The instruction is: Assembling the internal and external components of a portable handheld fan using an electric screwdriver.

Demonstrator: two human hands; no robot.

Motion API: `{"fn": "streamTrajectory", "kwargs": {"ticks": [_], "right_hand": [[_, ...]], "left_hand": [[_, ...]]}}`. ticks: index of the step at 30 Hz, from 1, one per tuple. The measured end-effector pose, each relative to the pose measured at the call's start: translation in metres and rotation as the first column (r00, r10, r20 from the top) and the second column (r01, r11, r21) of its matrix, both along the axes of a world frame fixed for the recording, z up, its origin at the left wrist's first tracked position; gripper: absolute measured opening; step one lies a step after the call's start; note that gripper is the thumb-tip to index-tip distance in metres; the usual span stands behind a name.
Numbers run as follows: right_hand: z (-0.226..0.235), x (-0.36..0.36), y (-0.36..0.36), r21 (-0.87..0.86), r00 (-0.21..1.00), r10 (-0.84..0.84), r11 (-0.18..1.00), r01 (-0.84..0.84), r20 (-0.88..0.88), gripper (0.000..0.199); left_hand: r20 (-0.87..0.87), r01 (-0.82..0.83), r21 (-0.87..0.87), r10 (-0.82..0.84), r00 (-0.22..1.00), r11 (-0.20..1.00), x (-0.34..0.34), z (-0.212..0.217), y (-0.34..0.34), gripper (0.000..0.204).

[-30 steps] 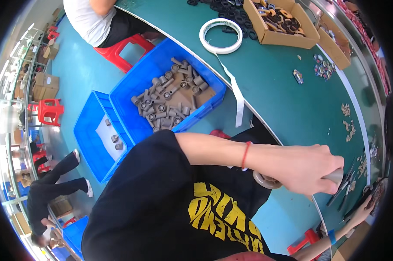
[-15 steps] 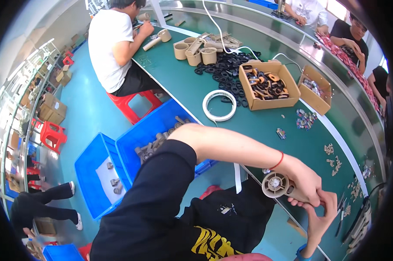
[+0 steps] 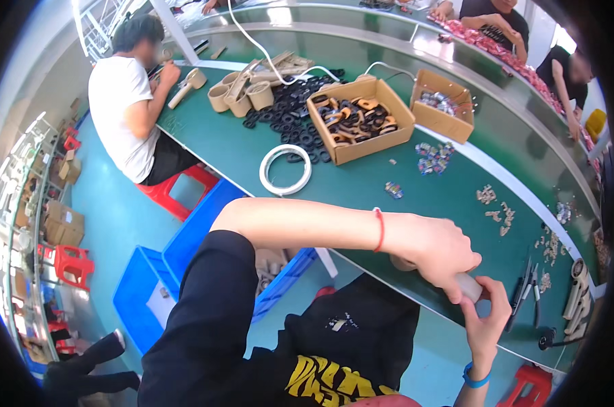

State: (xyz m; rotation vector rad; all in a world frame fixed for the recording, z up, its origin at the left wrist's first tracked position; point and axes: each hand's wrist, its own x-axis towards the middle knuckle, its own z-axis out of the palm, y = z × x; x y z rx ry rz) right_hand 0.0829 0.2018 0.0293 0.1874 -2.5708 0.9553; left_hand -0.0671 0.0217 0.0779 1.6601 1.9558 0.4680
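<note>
Above the near edge of the green table, both my hands are on a beige hair dryer housing [image 3: 469, 286]. My left hand [image 3: 434, 249], with a red string at the wrist, is closed over it from above and hides most of it. Its round end shows only partly, under the left hand. My right hand [image 3: 489, 319], with a blue band at the wrist, grips the lower end between thumb and fingers. Pliers and other hand tools [image 3: 525, 295] lie on the table to the right of my right hand.
A white tape roll [image 3: 284, 191], black rings [image 3: 286, 125] and a cardboard box [image 3: 376, 145] of parts lie farther back. Small metal parts [image 3: 434, 159] are scattered on the right. Blue crates [image 3: 144, 298] stand left, below the table. A co-worker in white [image 3: 120, 115] sits far left.
My view has swung to the right. The housing has turned: its round grille end faced up before and is now mostly covered by my left hand. My right hand has shifted onto the lower end.
</note>
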Motion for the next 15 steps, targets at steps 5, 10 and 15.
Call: {"fn": "streamTrajectory", "kwargs": {"ticks": [5,10,15], "right_hand": [[0.005,0.003,0.007,0.099,1.000,0.014,0.995,-0.012,-0.024,0.044],[0.008,0.011,0.036,0.277,0.976,0.055,0.961,0.006,-0.213,0.052],[0.014,0.007,0.034,-0.041,0.922,-0.301,0.953,0.300,-0.244,0.026]], "left_hand": [[-0.409,-0.058,0.206,0.140,0.902,0.977,0.012,-0.027,-0.045,0.042],[-0.238,-0.086,0.453,0.214,0.947,0.887,0.007,-0.036,-0.043,0.034],[-0.206,-0.163,0.476,0.290,0.935,0.864,0.004,-0.034,-0.047,0.045]]}}
